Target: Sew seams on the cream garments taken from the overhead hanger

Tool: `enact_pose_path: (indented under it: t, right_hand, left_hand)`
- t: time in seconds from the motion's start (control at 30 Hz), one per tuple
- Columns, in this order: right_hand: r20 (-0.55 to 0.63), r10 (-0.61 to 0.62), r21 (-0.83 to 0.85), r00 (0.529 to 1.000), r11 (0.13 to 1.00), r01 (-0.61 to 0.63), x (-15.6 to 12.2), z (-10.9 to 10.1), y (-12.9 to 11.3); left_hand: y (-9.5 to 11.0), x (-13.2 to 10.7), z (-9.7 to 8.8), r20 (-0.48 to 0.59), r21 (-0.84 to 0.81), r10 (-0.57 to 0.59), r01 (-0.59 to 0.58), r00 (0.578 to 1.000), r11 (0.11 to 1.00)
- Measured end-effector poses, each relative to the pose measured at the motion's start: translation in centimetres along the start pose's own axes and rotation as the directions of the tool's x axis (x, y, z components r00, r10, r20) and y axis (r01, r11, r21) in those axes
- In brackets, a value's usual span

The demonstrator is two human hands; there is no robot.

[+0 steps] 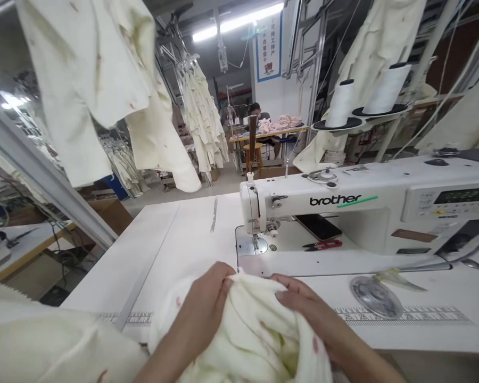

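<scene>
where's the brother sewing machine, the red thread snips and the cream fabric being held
brother sewing machine (335,201): head view, on the white arm at the logo
red thread snips (327,244): head view, on the red handles
cream fabric (247,330): head view, on the bunched folds

Garment sewing workshop. Landmark: Brother industrial sewing machine (303,205), set in a white table (183,234). Behind it: two white thread cones (339,103) on a stand. Left of it: cream garments (83,80) hanging in rows. Far beyond it: seated worker (254,111) at a workbench (267,134) piled with pink fabric (281,124).
</scene>
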State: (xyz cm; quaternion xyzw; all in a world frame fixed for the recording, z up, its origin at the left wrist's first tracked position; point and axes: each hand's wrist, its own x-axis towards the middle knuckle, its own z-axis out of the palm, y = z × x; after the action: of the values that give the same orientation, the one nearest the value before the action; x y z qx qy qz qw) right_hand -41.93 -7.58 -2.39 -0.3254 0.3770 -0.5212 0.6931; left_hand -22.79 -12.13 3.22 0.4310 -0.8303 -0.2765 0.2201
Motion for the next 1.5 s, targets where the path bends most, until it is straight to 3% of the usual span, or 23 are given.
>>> enact_pose_path:
  t: [0.1, 0.2, 0.37, 0.53, 0.6, 0.67, 0.73, 0.8, 0.87, 1.0, 1.07, 1.1, 1.13, 1.2, 1.27, 1.33, 1.43, 1.5]
  right_hand:
    - [0.042, -0.028, -0.177, 0.999, 0.984, 0.035, -0.3, -1.6, 1.4]
    - [0.139, -0.068, -0.376, 0.988, 0.919, 0.116, -1.2, -2.3, 0.0]
    - [0.199, -0.320, -0.722, 0.926, 0.592, 0.359, -1.1, -0.1, -2.7]
    - [0.148, -0.276, -0.822, 0.950, 0.500, 0.273, -0.3, 1.5, -3.0]
    - [0.141, -0.245, -0.848, 0.959, 0.471, 0.245, -0.2, 1.3, -3.5]
    - [0.160, -0.168, -0.824, 0.973, 0.520, 0.226, 0.3, 1.0, -4.2]
    - [0.188, -0.023, -0.725, 0.982, 0.671, 0.154, 1.2, 0.6, -4.5]
    - [0.243, 0.144, -0.591, 0.959, 0.806, 0.028, 2.4, 0.2, -4.0]
    - [0.264, 0.251, -0.456, 0.931, 0.883, -0.109, 3.7, -0.3, -2.6]
    - [0.239, 0.288, -0.123, 0.927, 0.956, -0.266, 4.4, -0.6, 0.3]
    - [0.198, 0.206, -0.119, 0.958, 0.975, -0.186, 3.6, -0.3, 0.5]
    - [0.149, 0.123, -0.196, 0.981, 0.976, -0.093, 3.0, 0.0, 0.3]
    - [0.092, 0.019, -0.312, 0.996, 0.950, 0.010, 2.4, 0.4, 0.0]
    - [0.004, -0.174, -0.587, 0.985, 0.797, 0.143, 1.1, 1.2, -0.5]
    - [-0.043, -0.281, -0.779, 0.959, 0.611, 0.144, 0.1, 1.9, -0.8]
    - [-0.034, -0.325, -0.848, 0.945, 0.509, 0.145, -0.2, 2.0, -1.0]
    - [0.100, -0.352, -0.847, 0.931, 0.461, 0.265, 0.4, 1.3, -1.3]
    - [0.191, -0.376, -0.839, 0.907, 0.417, 0.350, 1.0, 0.5, -1.7]
  left_hand:
    - [-0.9, 0.3, 2.8, -0.028, -0.177, -0.077, 0.071, 0.997, 0.982]
    - [-0.7, 0.2, 3.5, -0.067, -0.256, -0.067, 0.048, 0.995, 0.965]
    - [-0.3, 0.4, 3.6, -0.058, -0.301, 0.048, -0.063, 0.997, 0.951]
    - [-0.3, 0.6, 4.0, -0.044, -0.301, -0.080, 0.063, 0.996, 0.952]
    - [-0.5, 0.6, 4.0, -0.029, -0.283, -0.044, 0.034, 0.999, 0.958]
    - [-0.7, 0.5, 3.9, -0.021, -0.242, 0.057, -0.061, 0.998, 0.968]
    - [-1.0, 0.4, 3.9, -0.032, -0.199, 0.139, -0.142, 0.990, 0.970]
    - [-1.2, 0.3, 4.0, -0.077, -0.180, 0.174, -0.185, 0.982, 0.966]
    - [-1.5, 0.1, 4.3, -0.123, -0.204, 0.197, -0.219, 0.973, 0.954]
    - [-2.0, 0.2, 4.9, -0.135, -0.326, 0.178, -0.213, 0.975, 0.921]
    - [-2.3, 0.2, 5.3, -0.160, -0.326, 0.107, -0.155, 0.981, 0.932]
    - [-2.5, 0.3, 5.4, -0.184, -0.305, 0.076, -0.130, 0.980, 0.943]
    - [-2.6, 0.3, 5.6, -0.212, -0.277, 0.056, -0.115, 0.976, 0.954]
    - [-2.8, 0.4, 5.9, -0.253, -0.224, 0.046, -0.104, 0.966, 0.969]
    - [-2.6, 0.6, 6.0, -0.278, -0.217, 0.037, -0.100, 0.960, 0.971]
    - [-2.3, 1.0, 5.7, -0.258, -0.311, -0.056, -0.028, 0.965, 0.950]
    - [-1.6, 1.9, 4.6, -0.067, -0.477, -0.171, 0.119, 0.983, 0.871]
    - [-1.4, 2.9, 3.7, 0.083, -0.489, -0.120, 0.145, 0.989, 0.860]
